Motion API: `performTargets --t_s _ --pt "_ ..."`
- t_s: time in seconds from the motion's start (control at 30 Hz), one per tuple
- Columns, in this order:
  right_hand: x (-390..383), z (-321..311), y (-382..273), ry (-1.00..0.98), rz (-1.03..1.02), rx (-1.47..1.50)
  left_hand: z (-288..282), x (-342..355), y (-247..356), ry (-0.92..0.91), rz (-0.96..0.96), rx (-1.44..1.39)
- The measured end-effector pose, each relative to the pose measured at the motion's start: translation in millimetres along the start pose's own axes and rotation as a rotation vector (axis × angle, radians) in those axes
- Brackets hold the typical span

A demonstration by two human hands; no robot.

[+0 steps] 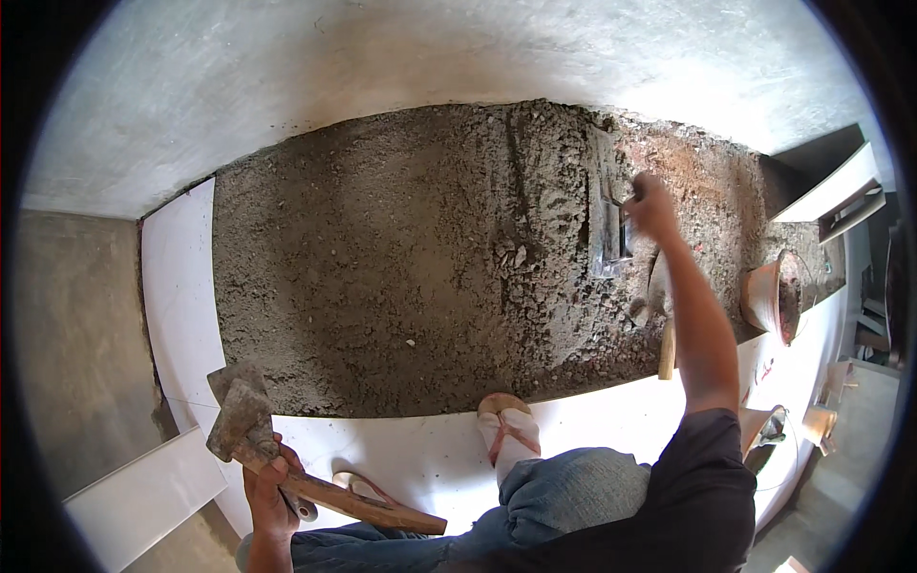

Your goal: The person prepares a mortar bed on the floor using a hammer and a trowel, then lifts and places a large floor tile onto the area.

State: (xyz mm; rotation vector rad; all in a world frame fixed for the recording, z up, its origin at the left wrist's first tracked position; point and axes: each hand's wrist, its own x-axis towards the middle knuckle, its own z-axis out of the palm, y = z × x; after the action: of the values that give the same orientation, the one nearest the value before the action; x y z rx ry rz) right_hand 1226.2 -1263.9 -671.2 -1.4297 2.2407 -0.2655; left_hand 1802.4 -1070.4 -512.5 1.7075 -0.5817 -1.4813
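Note:
My left hand [272,497] is closed around a mallet with a mortar-caked head [244,415] and a long wooden handle [373,506]. A short grey rounded end also shows beside its fingers; its kind is unclear. Over the rough mortar bed [382,258], my right hand [652,207] is closed at a flat rectangular metal trowel [605,234], whose grip is partly hidden. The trowel lies on the mortar where the levelled part meets the lumpy part. Close to my right forearm rests another trowel, with a wooden handle [667,350] and a mortar-covered blade.
White tiles [420,449] border the bed on the near and left sides. A grey wall [382,57] rises along the far edge. An orange bucket [762,296] stands at the right, with another container [759,425] nearer. My sandalled foot [511,430] touches the bed's near edge.

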Motion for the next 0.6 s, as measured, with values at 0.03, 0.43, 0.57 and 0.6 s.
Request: performTargets --t_s 0.03,0.43,0.57,0.6 --pt "14 -18 33 0.112 0.023 -0.085 2 2 -1 -0.008 0.002 -0.008" --pt "49 69 -70 -0.123 -0.156 -0.401 11 12 -6 0.029 0.014 0.003" --pt "64 67 -42 -0.165 -0.132 -0.211 11 6 -5 0.019 0.026 0.006" --pt "65 68 -43 -0.171 -0.139 -0.213 7 5 -6 0.002 0.010 0.010"
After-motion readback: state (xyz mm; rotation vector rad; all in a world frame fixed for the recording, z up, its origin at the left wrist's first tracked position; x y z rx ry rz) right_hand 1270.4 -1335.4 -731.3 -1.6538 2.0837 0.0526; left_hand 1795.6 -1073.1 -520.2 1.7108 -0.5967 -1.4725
